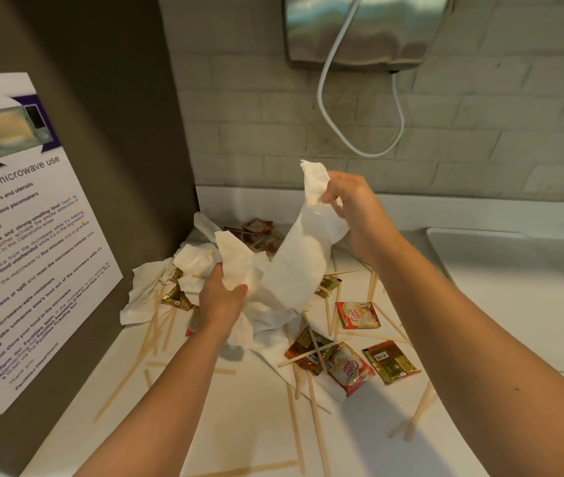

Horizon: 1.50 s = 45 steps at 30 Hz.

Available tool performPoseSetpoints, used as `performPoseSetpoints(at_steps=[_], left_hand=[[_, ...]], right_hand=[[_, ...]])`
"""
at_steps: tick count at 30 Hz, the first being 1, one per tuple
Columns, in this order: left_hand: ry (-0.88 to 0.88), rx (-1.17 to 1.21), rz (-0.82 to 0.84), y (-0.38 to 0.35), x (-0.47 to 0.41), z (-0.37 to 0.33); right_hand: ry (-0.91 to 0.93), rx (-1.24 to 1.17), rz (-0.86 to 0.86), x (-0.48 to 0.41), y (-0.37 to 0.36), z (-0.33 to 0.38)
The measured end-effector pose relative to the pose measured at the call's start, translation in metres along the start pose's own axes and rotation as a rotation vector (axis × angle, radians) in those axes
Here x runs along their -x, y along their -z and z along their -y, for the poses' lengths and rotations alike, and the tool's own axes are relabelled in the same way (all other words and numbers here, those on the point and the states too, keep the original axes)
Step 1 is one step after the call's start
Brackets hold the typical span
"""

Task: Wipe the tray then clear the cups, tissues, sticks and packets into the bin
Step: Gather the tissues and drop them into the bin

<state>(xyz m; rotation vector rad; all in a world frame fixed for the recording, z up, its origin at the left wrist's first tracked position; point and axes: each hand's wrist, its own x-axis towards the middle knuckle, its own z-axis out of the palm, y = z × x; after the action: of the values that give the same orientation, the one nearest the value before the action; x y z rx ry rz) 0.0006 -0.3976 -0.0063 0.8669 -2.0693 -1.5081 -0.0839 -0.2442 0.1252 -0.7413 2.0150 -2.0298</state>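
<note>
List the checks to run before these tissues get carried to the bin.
1. Left hand grips the tissue bunch: ok.
2. Right hand pinches the long tissue near its top: ok.
3. Long tissue's lower end free of the pile: cannot tell.
4. All tissues gathered: not ok, crumpled tissues lie on the counter by the side panel.
5. Sticks and packets cleared: not ok.
6. Bin located: cannot tell, none in view.
</note>
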Motion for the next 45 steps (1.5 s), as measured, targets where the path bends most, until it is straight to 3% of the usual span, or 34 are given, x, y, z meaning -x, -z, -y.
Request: performPoseSetpoints(at_steps=[5,11,17,22,25,33,37,39,45], left_hand=[[-0.064,0.238,0.099,0.004,0.003,-0.011],[0.133,0.540,0.357,0.005,0.007,-0.026],[0.220,0.726,0.409,0.007,0.015,-0.030],[0.245,0.726,0.451,0.007,0.017,-0.031],[0.207,0.718,0.448,0.003,0.019,-0.026],[0.178,0.729,0.422,-0.002,0.027,-0.029],[0.168,0.727,0.466,-0.010,0.035,-0.029],[0.155,0.696,0.463,-0.016,0.040,-0.030],[0.109,0.633,0.503,-0.037,0.062,-0.027]], right_hand=[[0.028,0.118,0.016,0.003,-0.012,-0.003],[0.058,0.445,0.008,0.004,-0.027,-0.045],[0.084,0.585,0.109,0.021,-0.041,-0.072],[0.072,0.495,0.209,0.031,-0.045,-0.078],[0.126,0.575,0.261,0.034,-0.041,-0.082],[0.003,0.339,0.022,0.057,-0.025,-0.080],[-0.311,0.262,0.031,0.070,-0.017,-0.082],[-0.376,0.133,0.067,0.078,-0.012,-0.085],[-0.304,-0.019,0.018,0.103,0.017,-0.076]])
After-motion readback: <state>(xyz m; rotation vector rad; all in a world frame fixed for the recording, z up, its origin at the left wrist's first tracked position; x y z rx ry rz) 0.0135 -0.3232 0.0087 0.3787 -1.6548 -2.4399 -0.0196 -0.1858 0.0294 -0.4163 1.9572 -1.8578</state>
